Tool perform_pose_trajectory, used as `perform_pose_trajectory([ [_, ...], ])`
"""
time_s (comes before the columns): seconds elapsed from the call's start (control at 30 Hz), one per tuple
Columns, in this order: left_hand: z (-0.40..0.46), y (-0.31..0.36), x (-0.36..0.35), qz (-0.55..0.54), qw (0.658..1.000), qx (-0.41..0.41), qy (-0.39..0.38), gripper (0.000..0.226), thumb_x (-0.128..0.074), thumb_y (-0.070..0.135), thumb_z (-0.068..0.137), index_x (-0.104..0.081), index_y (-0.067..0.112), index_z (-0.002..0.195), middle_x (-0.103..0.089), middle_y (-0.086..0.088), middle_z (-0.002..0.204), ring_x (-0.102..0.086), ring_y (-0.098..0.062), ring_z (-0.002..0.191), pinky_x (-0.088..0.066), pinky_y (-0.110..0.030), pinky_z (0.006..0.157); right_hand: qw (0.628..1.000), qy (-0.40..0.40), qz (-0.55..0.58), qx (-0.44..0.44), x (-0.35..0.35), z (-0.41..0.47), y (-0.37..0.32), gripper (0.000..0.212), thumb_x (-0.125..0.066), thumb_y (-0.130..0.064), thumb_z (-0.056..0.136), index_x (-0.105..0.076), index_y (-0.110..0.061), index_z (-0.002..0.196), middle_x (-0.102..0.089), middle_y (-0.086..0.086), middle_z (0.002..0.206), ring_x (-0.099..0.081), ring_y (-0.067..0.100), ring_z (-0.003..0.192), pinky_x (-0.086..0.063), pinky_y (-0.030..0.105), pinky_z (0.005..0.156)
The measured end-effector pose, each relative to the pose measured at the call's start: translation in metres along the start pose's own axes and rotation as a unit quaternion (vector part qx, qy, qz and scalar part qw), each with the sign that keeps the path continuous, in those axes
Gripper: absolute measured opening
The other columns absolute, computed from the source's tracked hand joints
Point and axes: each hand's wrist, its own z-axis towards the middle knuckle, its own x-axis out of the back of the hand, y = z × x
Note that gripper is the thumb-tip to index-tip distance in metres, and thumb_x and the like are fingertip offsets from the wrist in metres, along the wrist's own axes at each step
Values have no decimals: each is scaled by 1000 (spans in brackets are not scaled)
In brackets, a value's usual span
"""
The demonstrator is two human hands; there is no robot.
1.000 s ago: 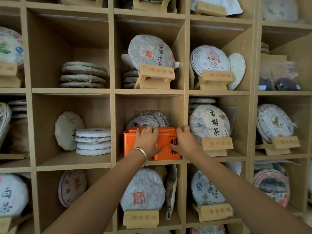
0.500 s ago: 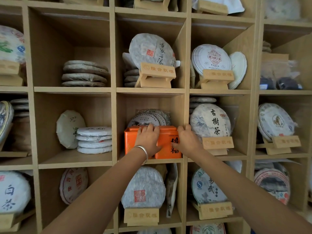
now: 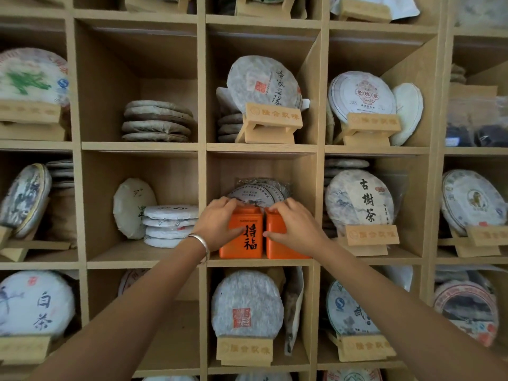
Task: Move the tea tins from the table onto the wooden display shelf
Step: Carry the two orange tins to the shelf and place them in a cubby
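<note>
Two orange tea tins stand side by side in the middle cubby of the wooden display shelf (image 3: 203, 166). The left tin (image 3: 247, 243) shows black characters on its front; the right tin (image 3: 277, 247) is partly covered. My left hand (image 3: 217, 224) grips the left tin, fingers over its top and thumb on its front. My right hand (image 3: 294, 226) grips the right tin the same way. A narrow gap shows between the two tins. Both tins rest on the shelf board.
Wrapped round tea cakes (image 3: 255, 193) lean behind the tins in the same cubby. Neighbouring cubbies hold stacked tea cakes (image 3: 170, 224) and cakes on wooden stands (image 3: 371, 235). A cake on a stand (image 3: 246, 309) sits in the cubby below.
The tins stood pressed together as one wide block under both hands. Now they are turned with narrower faces forward, a slim gap shows between them, and the hands sit closer together.
</note>
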Motion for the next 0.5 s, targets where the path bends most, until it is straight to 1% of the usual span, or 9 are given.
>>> perform_pose_trajectory([
  [0.1,-8,-12,9,7,999,10,-38,48,-68,34,83,-50,22,126,-53,-2,125,-48,-20,115,-40,-30,96,999,5,-12,30,-9,16,-13,53,-68,-54,79,-51,-28,122,-50,-2,121,-42,19,120,-35,37,103],
  [0.23,-8,-13,10,26,999,-1,-37,45,-65,32,84,-50,21,125,-55,-3,122,-50,-21,114,-43,-32,94,999,-15,11,28,-19,32,-20,50,-69,-47,80,-53,-26,123,-55,-2,123,-45,19,122,-33,41,109],
  [0.27,-8,-13,10,31,999,-1,-37,44,-65,33,85,-50,22,125,-56,-3,121,-50,-21,113,-44,-32,93,999,-26,12,25,-21,34,-19,47,-69,-46,81,-54,-26,121,-56,-2,122,-47,19,120,-35,39,107],
  [0.33,-7,-15,9,36,999,0,-34,41,-64,32,85,-52,22,123,-56,-2,119,-50,-20,112,-44,-32,92,999,-45,22,15,-24,36,-17,41,-70,-43,82,-56,-26,117,-56,-3,118,-50,17,114,-40,36,99],
  [0.4,-7,-17,7,27,999,-1,-25,37,-64,31,85,-54,22,120,-57,-2,116,-51,-20,110,-45,-32,90,997,-51,53,2,-26,37,-13,36,-71,-39,81,-58,-26,112,-54,-6,112,-51,15,108,-43,33,92],
  [0.5,-6,-17,7,16,1000,-4,-14,32,-64,30,85,-56,23,115,-58,-1,111,-52,-19,106,-46,-33,88,996,-47,76,-1,-27,39,-10,31,-72,-36,82,-60,-26,108,-52,-8,107,-51,13,104,-44,32,91],
])
